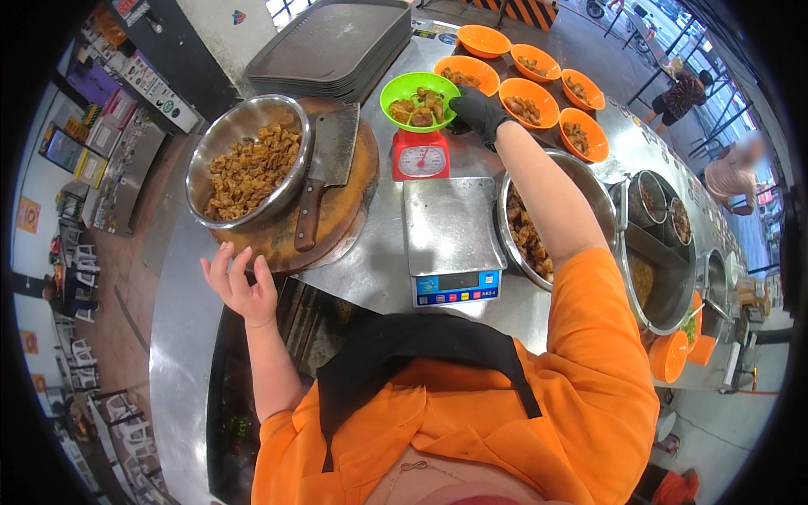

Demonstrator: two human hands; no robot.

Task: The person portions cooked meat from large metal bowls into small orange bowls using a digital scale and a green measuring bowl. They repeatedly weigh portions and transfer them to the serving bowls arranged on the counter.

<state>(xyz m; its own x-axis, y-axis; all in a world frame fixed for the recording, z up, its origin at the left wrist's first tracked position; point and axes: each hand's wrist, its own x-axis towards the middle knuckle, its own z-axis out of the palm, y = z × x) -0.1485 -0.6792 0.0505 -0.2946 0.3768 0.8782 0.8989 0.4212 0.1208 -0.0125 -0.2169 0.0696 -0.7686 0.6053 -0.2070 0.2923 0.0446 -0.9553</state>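
My right hand (478, 113), in a black glove, is at the right rim of a green bowl (386, 95) with pieces of cooked meat (421, 108); its fingertips are partly hidden, so its grip is unclear. The bowl rests on a red dial scale (421, 163). My bare left hand (243, 284) is empty, fingers apart, near the edge of a round wooden chopping board (344, 214). On that board stand a steel bowl (303, 136) of chopped meat and a cleaver (332, 148) with a wooden handle. A digital scale (451, 227) sits in front of the dial scale.
Several orange bowls (529, 101) with meat portions stand at the back right. A stack of grey trays (328, 44) is at the back left. A large steel bowl (505, 214) of meat lies under my right forearm, beside a divided steel pot (663, 271). People are in the background.
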